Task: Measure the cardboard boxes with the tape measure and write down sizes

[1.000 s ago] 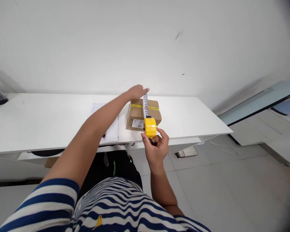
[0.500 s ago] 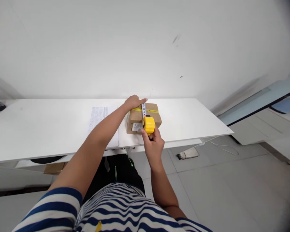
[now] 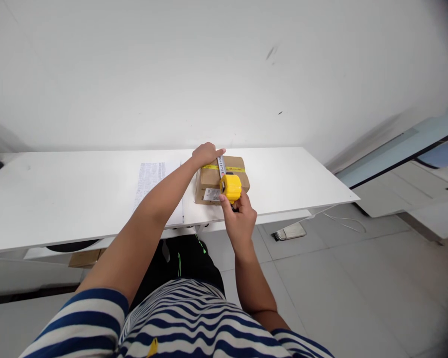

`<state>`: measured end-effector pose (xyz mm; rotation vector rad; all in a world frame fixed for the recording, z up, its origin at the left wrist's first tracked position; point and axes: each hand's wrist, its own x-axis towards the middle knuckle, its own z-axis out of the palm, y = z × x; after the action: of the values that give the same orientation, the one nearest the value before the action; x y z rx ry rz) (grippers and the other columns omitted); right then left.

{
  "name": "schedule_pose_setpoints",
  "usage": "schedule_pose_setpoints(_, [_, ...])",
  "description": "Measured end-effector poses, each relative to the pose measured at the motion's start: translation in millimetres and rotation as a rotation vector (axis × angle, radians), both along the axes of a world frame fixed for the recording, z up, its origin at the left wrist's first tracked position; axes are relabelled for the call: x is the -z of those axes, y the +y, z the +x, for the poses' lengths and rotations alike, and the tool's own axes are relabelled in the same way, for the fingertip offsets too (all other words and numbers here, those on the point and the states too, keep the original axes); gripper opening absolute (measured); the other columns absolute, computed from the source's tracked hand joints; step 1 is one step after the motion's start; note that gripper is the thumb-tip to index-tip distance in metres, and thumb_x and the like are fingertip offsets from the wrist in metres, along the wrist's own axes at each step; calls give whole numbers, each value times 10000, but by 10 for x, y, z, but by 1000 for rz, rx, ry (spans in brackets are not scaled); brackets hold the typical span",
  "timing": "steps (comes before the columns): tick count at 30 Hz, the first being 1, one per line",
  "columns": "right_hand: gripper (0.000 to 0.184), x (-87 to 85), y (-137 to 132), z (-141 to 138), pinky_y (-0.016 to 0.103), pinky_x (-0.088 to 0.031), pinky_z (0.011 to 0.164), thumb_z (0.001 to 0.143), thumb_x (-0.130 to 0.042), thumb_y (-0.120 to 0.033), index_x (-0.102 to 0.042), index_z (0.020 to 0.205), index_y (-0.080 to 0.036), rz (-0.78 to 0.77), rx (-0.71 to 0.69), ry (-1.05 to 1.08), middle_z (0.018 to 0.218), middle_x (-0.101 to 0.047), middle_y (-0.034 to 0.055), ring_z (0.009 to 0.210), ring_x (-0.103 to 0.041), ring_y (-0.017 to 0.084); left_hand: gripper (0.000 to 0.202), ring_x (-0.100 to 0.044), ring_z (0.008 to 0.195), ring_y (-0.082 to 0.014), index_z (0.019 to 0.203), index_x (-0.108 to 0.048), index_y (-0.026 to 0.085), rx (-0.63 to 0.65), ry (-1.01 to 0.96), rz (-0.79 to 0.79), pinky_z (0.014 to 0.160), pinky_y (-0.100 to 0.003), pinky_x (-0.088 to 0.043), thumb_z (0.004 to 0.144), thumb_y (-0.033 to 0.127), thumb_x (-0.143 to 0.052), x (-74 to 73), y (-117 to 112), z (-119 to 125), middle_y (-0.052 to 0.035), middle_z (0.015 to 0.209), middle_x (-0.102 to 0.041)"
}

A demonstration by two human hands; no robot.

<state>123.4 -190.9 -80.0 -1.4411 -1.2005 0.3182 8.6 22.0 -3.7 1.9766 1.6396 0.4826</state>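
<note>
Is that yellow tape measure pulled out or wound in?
Pulled out: its white blade runs from the case in the right hand across the box to the left hand.

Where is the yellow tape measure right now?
In the head view, the yellow plastic tape measure is in the right hand, at the near side of the brown cardboard box on the white table, just right of centre.
</note>
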Motion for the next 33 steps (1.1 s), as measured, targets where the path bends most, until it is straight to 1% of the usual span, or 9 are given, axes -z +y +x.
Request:
schedule_pose_setpoints(2, [680,-19,5,-1,300,-405,679,864,-688,-733,-772,1312,-228,-10,-9,1,694,-575,-35,631,-468,161,505,-699,1020,-300,749,-512,234,-2,-3,3,790,-360,-425,977,681,-570,10,3,-3,-120,959,-740])
schedule_pose_setpoints(6, [711,-4,0,-9,290,-365,649,852,-698,-740,-766,1326,-214,-9,9,13,626,-492,-65,601,-421,149,505,-683,982,-283,756,-494,233,-4,-34,-6,767,-358,-404,966,683,-587,22,-11,-14,-112,952,-724])
schedule_pose_setpoints(8, [724,4,-9,-10,289,-347,642,849,-694,-744,-763,1328,-204,-16,-1,23,622,-484,-70,596,-408,144,502,-672,957,-277,755,-483,234,-8,-43,-4,760,-358,-392,961,677,-595,22,-22,-15,-108,936,-711])
schedule_pose_setpoints(15, [736,9,-16,-17,292,-355,658,843,-698,-753,-759,1322,-198,-9,-8,47,658,-545,-56,613,-446,147,506,-650,916,-265,748,-471,238,-14,-61,-5,755,-354,-383,958,678,-608,21,-32,-19,-91,889,-683])
schedule_pose_setpoints(21, [705,77,-23,-17,291,-395,667,883,-688,-723,-742,1347,-195,-10,-20,18,708,-613,-35,641,-507,156,511,-538,755,-200,700,-422,237,11,-103,24,706,-344,-336,982,615,-622,55,-14,-21,-42,769,-580])
schedule_pose_setpoints(24, [713,116,-24,-34,285,-419,671,894,-675,-730,-734,1359,-193,6,-5,-10,711,-630,-37,641,-506,150,499,-473,712,-167,676,-408,233,37,-151,78,694,-328,-330,1005,528,-638,96,5,-22,-9,732,-521])
schedule_pose_setpoints(27, [713,135,-33,-47,285,-449,682,900,-664,-728,-729,1359,-186,20,-12,-28,748,-678,-20,646,-521,149,488,-445,711,-148,673,-409,226,20,-245,173,696,-316,-331,1011,468,-663,119,10,-37,10,735,-509])
schedule_pose_setpoints(30, [685,184,-50,-45,307,-492,720,905,-658,-712,-713,1360,-201,-6,-35,-24,840,-742,20,708,-609,179,489,-436,705,-138,680,-390,225,-25,-374,287,698,-313,-331,1015,450,-667,43,-98,-57,24,726,-501])
schedule_pose_setpoints(33, [673,316,-52,-47,359,-533,759,916,-623,-713,-677,1351,-202,-60,-18,43,930,-777,65,793,-697,237,474,-438,678,-127,707,-404,227,-8,-495,348,683,-311,-338,991,466,-699,-145,-423,-50,35,714,-498])
